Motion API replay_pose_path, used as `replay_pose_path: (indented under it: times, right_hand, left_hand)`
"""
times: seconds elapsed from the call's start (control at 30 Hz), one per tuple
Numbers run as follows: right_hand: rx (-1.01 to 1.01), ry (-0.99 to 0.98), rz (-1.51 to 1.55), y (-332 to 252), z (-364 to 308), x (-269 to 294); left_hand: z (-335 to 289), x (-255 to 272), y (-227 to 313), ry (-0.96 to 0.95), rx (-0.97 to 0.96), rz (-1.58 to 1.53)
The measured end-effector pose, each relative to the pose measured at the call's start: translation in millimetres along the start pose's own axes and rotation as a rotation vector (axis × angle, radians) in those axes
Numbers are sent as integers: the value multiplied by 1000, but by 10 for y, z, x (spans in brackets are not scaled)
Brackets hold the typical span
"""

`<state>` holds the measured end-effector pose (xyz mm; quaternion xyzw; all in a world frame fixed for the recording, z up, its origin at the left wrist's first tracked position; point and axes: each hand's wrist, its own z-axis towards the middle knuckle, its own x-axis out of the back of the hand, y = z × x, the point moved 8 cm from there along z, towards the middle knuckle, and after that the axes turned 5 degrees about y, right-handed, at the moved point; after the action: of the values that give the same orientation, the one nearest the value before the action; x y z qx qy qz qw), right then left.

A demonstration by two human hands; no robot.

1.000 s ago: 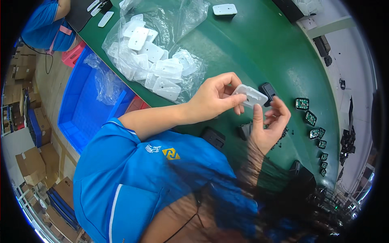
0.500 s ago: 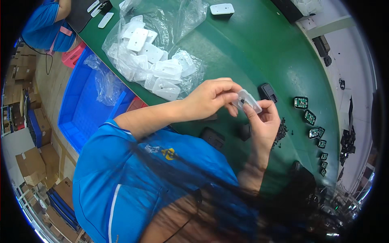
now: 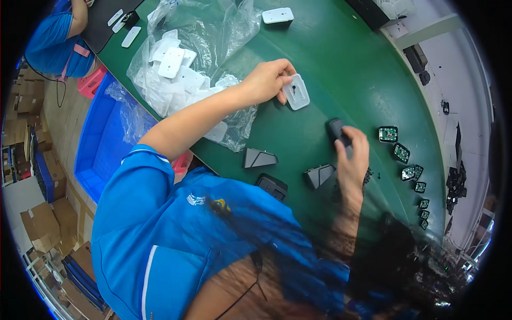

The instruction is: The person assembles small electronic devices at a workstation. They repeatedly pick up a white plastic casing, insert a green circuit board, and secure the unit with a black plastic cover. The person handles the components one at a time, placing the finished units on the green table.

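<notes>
My left hand pinches the edge of a white translucent plastic cover, rounded at the corners. Its hollow side shows, with a small black part lying in it. To the right, my right hand has its thumb and fingers round a black plastic housing at the table surface. Nearer my body are two dark wedge-shaped housings and another black housing. Small black pieces lie partly hidden behind my right hand.
A clear bag with several white covers lies at the left of the green table. Several black cases with green circuit boards line the right side. A blue bin stands left of the table; a co-worker's arm is at far left.
My hands have parted. The left has carried the white cover up and away to the left; the right has let go of it and taken hold of the black housing.
</notes>
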<state>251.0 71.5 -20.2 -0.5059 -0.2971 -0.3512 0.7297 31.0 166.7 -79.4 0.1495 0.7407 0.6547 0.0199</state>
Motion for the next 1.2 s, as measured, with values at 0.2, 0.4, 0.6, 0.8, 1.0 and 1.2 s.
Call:
replay_pose_path:
  times: [0.2,0.4,0.6,0.8,1.0,1.2]
  right_hand:
    - [70,-179,84,-240,-122,71]
    - [150,239,-590,664,439,684]
    - [-44,-24,-341,1277,515,589]
    - [-218,99,389,145,314,314]
    - [204,170,199,-725,179,529]
    - [341,8,420,-835,118,560]
  left_hand:
    - [131,-186,75,-64,-167,340]
    - [88,-490,325,-109,-531,796]
    - [47,-543,424,-13,-599,731]
    - [-226,-777,616,-178,-342,-123]
    - [-539,-763,759,-486,-54,-648]
    - [-915,-903,707,-821,204,-700]
